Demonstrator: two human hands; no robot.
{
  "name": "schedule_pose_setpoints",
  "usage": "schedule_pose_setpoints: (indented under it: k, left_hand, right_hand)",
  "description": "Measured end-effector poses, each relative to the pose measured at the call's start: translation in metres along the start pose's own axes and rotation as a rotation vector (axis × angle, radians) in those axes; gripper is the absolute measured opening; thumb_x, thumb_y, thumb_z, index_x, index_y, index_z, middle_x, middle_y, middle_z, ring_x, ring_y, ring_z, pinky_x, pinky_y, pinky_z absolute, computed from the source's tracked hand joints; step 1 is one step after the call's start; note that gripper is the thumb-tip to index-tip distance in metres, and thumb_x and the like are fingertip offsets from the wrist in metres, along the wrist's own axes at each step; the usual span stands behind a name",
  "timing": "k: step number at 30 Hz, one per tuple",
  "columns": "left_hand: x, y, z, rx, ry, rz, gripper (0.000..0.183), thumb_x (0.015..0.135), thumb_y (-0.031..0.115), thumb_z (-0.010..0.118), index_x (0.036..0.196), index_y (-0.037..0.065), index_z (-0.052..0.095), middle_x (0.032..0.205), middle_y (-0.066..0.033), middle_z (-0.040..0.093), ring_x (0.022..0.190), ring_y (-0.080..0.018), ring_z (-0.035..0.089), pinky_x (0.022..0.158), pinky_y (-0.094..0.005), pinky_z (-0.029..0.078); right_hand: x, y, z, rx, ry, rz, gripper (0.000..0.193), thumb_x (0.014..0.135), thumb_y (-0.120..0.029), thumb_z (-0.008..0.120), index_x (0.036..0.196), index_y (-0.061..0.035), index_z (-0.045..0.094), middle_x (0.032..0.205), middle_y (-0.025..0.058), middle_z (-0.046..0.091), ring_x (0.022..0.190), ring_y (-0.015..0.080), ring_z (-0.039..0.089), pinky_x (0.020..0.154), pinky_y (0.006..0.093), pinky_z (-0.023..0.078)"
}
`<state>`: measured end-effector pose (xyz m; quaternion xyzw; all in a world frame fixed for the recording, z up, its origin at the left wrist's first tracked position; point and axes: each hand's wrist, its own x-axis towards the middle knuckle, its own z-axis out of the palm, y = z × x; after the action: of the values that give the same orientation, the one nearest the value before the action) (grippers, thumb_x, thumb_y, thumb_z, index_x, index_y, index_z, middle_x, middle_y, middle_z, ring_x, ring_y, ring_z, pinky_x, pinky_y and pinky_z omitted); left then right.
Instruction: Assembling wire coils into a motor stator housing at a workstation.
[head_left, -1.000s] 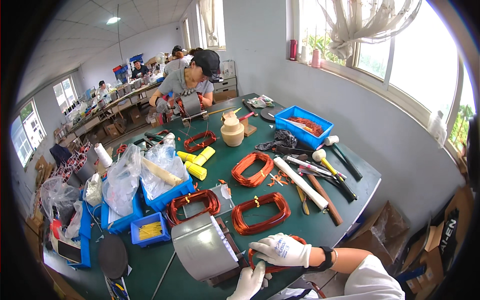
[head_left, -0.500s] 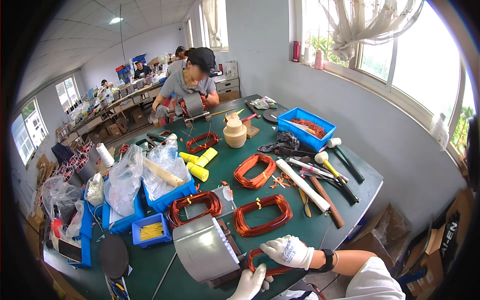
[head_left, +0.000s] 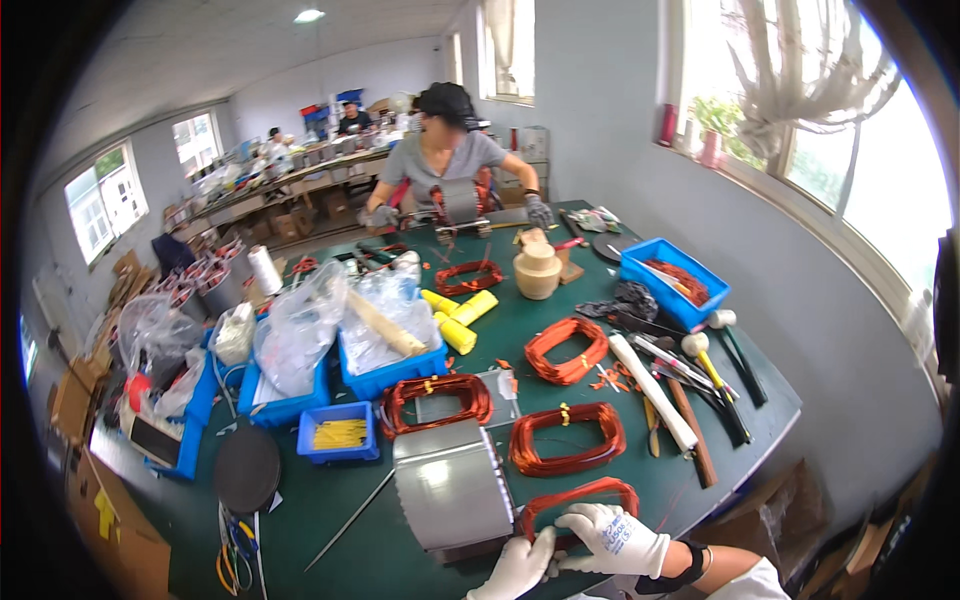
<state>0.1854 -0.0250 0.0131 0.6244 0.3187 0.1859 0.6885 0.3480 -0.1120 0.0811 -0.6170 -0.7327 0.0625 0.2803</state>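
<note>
Holding a coil [head_left: 585, 489], right hand [head_left: 615, 540] points toward left hand [head_left: 517, 567].

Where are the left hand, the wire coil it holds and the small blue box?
Left hand [head_left: 515, 568], head view: gloved back.
Wire coil [head_left: 590, 488], head view: far side.
Small blue box [head_left: 341, 455], head view: front wall.

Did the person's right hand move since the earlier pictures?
Yes: the right hand has moved a little nearer the person, judged against the grey drum.

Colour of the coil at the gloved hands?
The coil is reddish copper; head view shows it.
</note>
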Motion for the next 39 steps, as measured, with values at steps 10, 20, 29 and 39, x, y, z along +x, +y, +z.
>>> schedule_pose_setpoints:
  k: [10, 20, 29, 39]
  left_hand:
    - [-0.012, 0.011, -0.008, 0.242, -0.129, 0.068, 0.059, 0.103, 0.042, 0.041, 0.065, 0.003, 0.064, 0.052, -0.0108, 0.061, 0.054, -0.0257, 0.065, 0.055, -0.0395, 0.05]
    - [-0.009, 0.021, -0.015, 0.218, -0.182, 0.051, 0.055, 0.103, 0.041, 0.044, 0.069, 0.003, 0.065, 0.054, -0.0101, 0.062, 0.053, -0.0233, 0.065, 0.055, -0.0382, 0.05]
    - [-0.009, 0.021, -0.013, 0.183, -0.144, 0.04, 0.054, 0.104, 0.038, 0.043, 0.069, 0.004, 0.065, 0.051, -0.0102, 0.06, 0.055, -0.0261, 0.066, 0.057, -0.0409, 0.051]
    - [-0.002, -0.006, -0.002, 0.525, 0.168, 0.542, 0.045, 0.104, 0.031, 0.045, 0.075, 0.003, 0.065, 0.056, -0.0137, 0.062, 0.057, -0.0326, 0.067, 0.056, -0.0455, 0.052]
  right_hand:
    - [0.002, 0.039, 0.005, 0.553, -0.705, 0.315, 0.037, 0.093, -0.031, 0.069, 0.116, -0.0022, 0.064, 0.099, 0.0069, 0.067, 0.09, 0.0172, 0.062, 0.081, 0.0319, 0.049]
    - [0.0, 0.025, 0.0, 0.952, -0.7, 0.575, 0.021, 0.094, -0.012, 0.056, 0.114, -0.0053, 0.058, 0.09, 0.0019, 0.06, 0.061, 0.0084, 0.052, 0.055, 0.0252, 0.045]
    - [-0.01, 0.031, 0.01, 0.417, -0.462, 0.273, 0.025, 0.089, -0.017, 0.059, 0.108, -0.0009, 0.061, 0.103, 0.0206, 0.065, 0.102, 0.0382, 0.062, 0.09, 0.0436, 0.048]
    - [-0.032, 0.041, 0.031, 0.068, -0.245, -0.068, 0.021, 0.092, -0.02, 0.059, 0.1, -0.0016, 0.066, 0.097, 0.0195, 0.063, 0.091, 0.0364, 0.062, 0.082, 0.0451, 0.05]
